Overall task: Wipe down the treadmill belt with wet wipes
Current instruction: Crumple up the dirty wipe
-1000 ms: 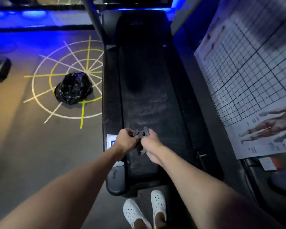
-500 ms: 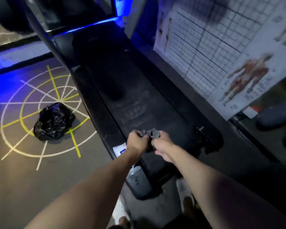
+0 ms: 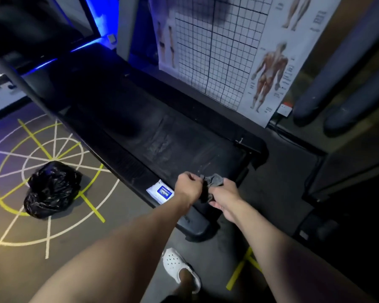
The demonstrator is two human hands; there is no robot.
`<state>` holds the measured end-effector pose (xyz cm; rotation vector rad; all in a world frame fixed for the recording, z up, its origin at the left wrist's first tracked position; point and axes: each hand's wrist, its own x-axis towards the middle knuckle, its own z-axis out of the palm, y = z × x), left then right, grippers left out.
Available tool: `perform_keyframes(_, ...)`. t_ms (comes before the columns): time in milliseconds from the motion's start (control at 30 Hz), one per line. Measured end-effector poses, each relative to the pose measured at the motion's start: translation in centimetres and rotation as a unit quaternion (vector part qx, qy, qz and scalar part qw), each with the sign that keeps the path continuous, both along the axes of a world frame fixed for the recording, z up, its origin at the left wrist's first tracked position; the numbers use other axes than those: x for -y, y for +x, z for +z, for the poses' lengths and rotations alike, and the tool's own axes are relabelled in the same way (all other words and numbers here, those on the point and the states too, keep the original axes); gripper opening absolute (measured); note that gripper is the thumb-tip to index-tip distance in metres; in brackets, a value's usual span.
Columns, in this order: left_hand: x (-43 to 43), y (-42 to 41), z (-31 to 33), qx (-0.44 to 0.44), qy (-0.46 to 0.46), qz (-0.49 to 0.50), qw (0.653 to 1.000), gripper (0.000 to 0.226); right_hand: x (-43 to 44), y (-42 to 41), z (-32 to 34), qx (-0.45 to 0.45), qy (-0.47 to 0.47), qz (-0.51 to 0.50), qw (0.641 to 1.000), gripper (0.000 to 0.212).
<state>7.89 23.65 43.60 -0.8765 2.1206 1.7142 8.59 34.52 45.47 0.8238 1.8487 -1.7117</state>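
Observation:
The black treadmill belt [image 3: 162, 136] runs diagonally from the upper left to the near end, with pale smears on its near part. A grey, dirty, crumpled wet wipe [image 3: 212, 182] is held above the belt's near end. My left hand [image 3: 187, 188] pinches its left side and my right hand [image 3: 224, 196] grips its right side, fists close together. A white and blue pack of wet wipes [image 3: 160, 192] lies on the treadmill's left side rail, just left of my left hand.
A full black rubbish bag [image 3: 50, 189] sits on the floor to the left, on yellow and white floor lines. An anatomy poster with a grid [image 3: 223, 51] leans on the right. A treadmill upright [image 3: 31, 90] crosses the left. My white shoe [image 3: 179, 268] stands below.
The view has swung left and tilted, so the treadmill now lies diagonally. Both hands have kept hold of the wipe at the belt's near end.

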Motion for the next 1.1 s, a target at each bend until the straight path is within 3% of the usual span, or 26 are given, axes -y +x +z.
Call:
perform_keyframes(400,2.8,12.9,2.0,-0.009,-0.041,-0.031,0.999,0.019,3.0,12.9,0.1,-0.005,0.012,-0.024,1.0,0.014)
perform_keyframes(600,9.4,17.1,3.0,-0.005,-0.002,0.005,1.0,0.015,9.6,16.4,0.9,-0.015,0.019,0.005,1.0,0.014)
perform_keyframes(967,34.2,28.5,5.5,-0.033,0.071,0.036,0.996,0.016,35.0,25.3,2.3,-0.065,0.053,0.109,0.99,0.009)
perform_keyframes(1100,44.3,32.2,6.0,-0.034,0.044,0.071,0.996,0.025,45.2,28.2,3.2,-0.067,0.025,0.169,0.983,0.013)
